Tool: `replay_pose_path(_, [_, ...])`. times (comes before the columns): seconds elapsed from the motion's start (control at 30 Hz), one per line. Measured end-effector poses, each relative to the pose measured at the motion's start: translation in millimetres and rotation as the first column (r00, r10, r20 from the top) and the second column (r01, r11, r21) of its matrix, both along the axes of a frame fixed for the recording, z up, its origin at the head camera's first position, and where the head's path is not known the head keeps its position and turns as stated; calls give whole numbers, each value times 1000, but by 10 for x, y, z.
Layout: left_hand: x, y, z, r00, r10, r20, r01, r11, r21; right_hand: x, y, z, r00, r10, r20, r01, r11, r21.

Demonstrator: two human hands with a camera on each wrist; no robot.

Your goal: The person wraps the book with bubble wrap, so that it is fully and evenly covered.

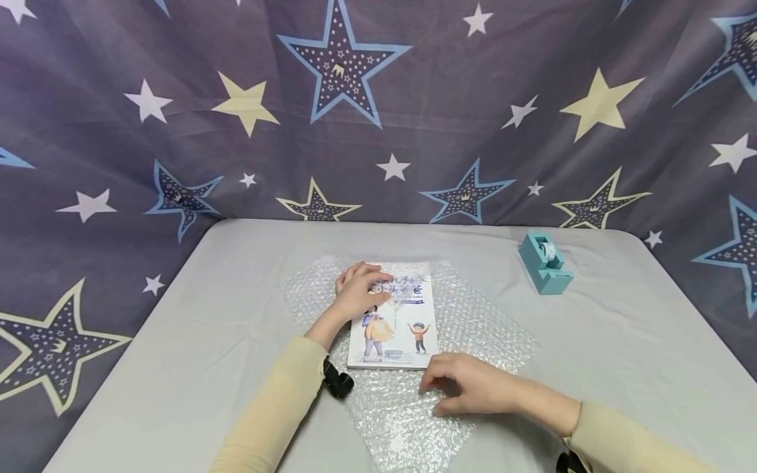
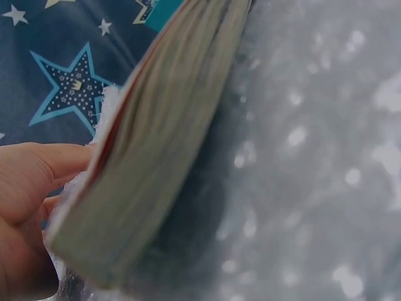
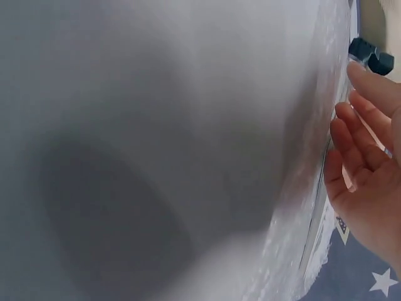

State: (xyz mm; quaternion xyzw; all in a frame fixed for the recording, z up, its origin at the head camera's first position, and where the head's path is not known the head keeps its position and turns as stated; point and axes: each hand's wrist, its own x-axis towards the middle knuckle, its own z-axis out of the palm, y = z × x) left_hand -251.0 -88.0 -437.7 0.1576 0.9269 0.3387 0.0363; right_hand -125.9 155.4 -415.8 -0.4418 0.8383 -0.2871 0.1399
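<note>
A starred curtain (image 1: 195,66) fills the top of the frame above a pale table (image 1: 177,348). Bubble wrap (image 1: 414,414) spreads from the centre to the bottom edge; being light and loose, it could slide or crumple if tugged. The book (image 1: 395,322) lies flat on it at centre and might skew if pressed unevenly; glints blur its title, so I cannot tell whether plastic covers it. The right hand (image 1: 473,384), lower right of centre, curves its fingers apart from the thumb, holding nothing; the left hand (image 1: 362,292) rests loosely extended on the cover's upper left, gripping nothing. A teal tape dispenser (image 1: 541,264) stands upper right, off the plastic. Smaller, the black wrist camera (image 1: 338,381) beside the book's lower-left corner could snag the sheet.
</note>
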Motion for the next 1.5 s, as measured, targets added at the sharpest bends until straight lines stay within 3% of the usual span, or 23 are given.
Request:
replay_pose_path(0.23, [-2, -16, -37, 1000, -8, -7, 8, 1000, 12, 51, -13, -29, 996, 89, 22, -89, 996, -14])
replay_pose_path(0.43, [7, -30, -36, 1000, -27, 5, 26, 999, 23, 51, 21, -107, 987, 156, -49, -158, 987, -40])
replay_pose_path(0.6, [8, -27, -17, 999, -37, 10, 37, 999, 28, 45, 32, -160, 980, 181, -87, -182, 983, -12])
replay_pose_path(0.87, [18, -19, -29, 1000, -24, 7, 24, 999, 23, 90, 33, -140, 975, 219, -32, -216, 973, 79])
replay_pose_path(1.1, [39, -7, -22, 1000, -15, 4, 15, 999, 30, 104, 38, -138, 978, 208, -8, -207, 976, 68])
replay_pose_path(1.5, [60, -8, -7, 1000, -21, 12, 20, 999, 35, 123, 58, -136, 985, 165, -57, -164, 986, 21])
